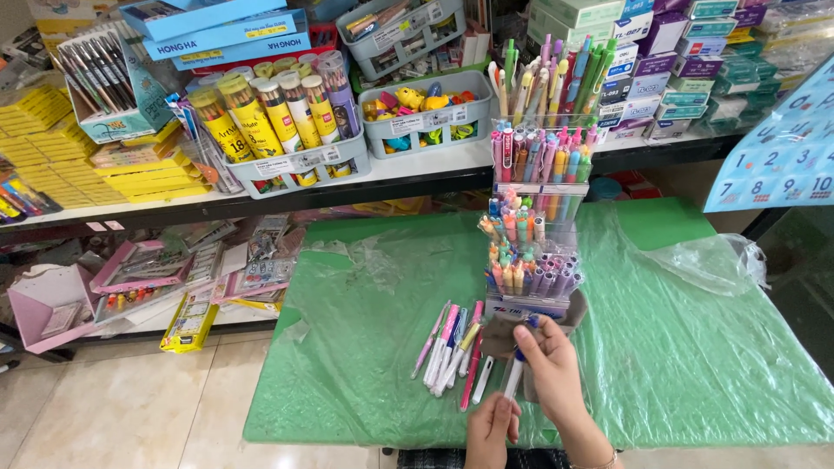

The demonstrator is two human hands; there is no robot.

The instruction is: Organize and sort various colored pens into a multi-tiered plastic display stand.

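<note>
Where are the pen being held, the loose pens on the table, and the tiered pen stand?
held pen [514, 375], head view, on its white barrel.
loose pens [452, 347], head view, middle of the row.
tiered pen stand [532, 260], head view, on its middle tier.

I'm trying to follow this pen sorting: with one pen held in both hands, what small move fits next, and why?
Probably lay the pen beside the loose pens on the green table: both the left hand and the right hand hold it just right of that row.

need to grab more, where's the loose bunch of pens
In the head view, the loose pens lie on the green table, left of both hands, just before the tiered pen stand.
</note>
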